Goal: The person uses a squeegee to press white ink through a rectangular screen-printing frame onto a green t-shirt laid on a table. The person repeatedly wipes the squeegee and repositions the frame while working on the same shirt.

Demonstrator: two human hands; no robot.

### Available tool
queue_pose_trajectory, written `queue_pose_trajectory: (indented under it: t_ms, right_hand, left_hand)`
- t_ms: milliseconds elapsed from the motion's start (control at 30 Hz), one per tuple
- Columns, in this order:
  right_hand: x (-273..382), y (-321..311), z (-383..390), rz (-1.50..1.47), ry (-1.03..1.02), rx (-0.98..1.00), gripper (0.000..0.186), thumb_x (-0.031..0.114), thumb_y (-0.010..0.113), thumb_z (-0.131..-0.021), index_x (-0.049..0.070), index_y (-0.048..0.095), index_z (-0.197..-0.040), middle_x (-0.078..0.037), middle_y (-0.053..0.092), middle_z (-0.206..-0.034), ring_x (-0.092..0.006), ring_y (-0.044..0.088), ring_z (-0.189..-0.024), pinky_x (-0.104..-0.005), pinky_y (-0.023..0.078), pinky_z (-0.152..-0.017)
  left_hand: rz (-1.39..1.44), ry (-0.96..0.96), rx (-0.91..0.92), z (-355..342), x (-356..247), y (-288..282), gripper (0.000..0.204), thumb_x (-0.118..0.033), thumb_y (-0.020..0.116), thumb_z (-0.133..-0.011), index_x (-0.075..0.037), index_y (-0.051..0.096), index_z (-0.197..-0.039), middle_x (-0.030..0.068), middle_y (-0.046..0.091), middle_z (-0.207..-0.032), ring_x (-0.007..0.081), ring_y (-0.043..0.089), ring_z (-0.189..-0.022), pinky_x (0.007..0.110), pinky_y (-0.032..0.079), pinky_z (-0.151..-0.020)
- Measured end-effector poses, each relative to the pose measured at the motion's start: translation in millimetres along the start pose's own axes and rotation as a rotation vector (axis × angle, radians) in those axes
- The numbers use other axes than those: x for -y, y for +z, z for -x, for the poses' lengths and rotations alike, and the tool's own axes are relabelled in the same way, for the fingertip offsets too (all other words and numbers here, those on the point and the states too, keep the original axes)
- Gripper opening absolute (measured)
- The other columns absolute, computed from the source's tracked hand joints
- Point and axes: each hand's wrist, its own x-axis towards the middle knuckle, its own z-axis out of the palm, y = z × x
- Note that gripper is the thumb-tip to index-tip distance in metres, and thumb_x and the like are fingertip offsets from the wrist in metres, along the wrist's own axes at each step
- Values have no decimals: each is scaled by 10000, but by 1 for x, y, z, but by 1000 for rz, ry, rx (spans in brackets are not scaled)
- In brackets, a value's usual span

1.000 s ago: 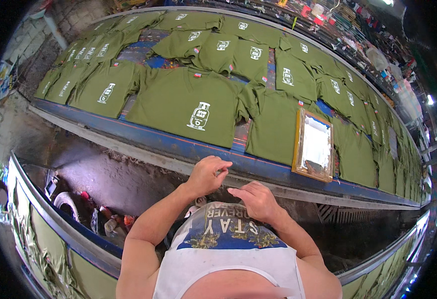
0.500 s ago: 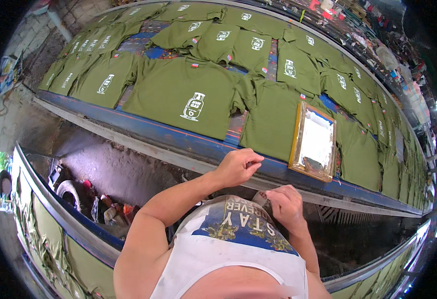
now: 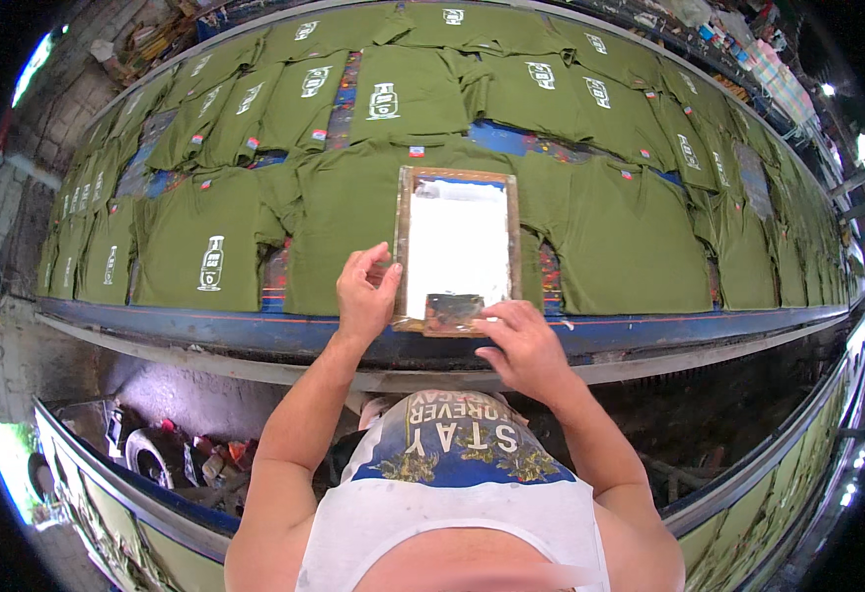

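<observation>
A screen-printing frame [image 3: 513, 222] with wooden sides and a white-coated mesh lies on an olive green T-shirt [image 3: 343, 222] straight ahead of me. Inside its near end sits a dark, flat block [image 3: 452, 310], perhaps a squeegee. My left hand [image 3: 365, 296] is at the frame's left side, fingers raised and apart; whether it touches the wood I cannot tell. At the near right corner, my right hand [image 3: 523, 345] has its fingertips on or just over the frame's edge. Its thumb stands apart below them.
Several olive shirts with white cylinder prints, such as this shirt [image 3: 205, 237], cover the long table [image 3: 353, 326]. A plain olive shirt [image 3: 630, 237] lies right of the frame. Behind me on the left are another shirt-covered table [image 3: 146, 523] and a tire [image 3: 151, 456].
My view has turned right, bringing the frame to the middle. Both hands have reached forward from near my body to the frame's sides; the left fingers, curled together before, have spread.
</observation>
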Motion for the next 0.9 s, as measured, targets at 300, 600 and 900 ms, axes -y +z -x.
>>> queue_pose_trajectory:
  t_ms: [300, 600, 900]
  right_hand:
    - [-39, 31, -29, -27, -122, 108, 381, -2, 699, -885, 3, 781, -1257, -147, 761, -1192, -369, 725, -1100, -500, 591, -1007]
    - [-103, 18, -98, -122, -102, -18, 386, -104, 678, -822, -24, 782, -1185, -210, 786, -1141, -424, 722, -1134, -515, 601, -1021]
    - [-156, 62, -176, -20, -91, -177, 357, -126, 725, -888, -23, 783, -1224, -189, 782, -1176, -412, 726, -1174, -504, 603, -1034]
  left_hand:
    - [-190, -197, 5, -21, 18, 21, 454, -37, 817, -957, 44, 766, -1401, 156, 790, -1196, 224, 765, -955, 368, 643, -873]
    - [126, -602, 95, -31, 12, 8, 450, -29, 871, -935, 24, 797, -1376, 33, 786, -1063, 132, 722, -930, 310, 621, -801]
    - [146, -605, 179, -38, 25, 3, 458, -59, 912, -914, -21, 812, -1358, 11, 778, -1044, 106, 708, -886, 286, 582, -675]
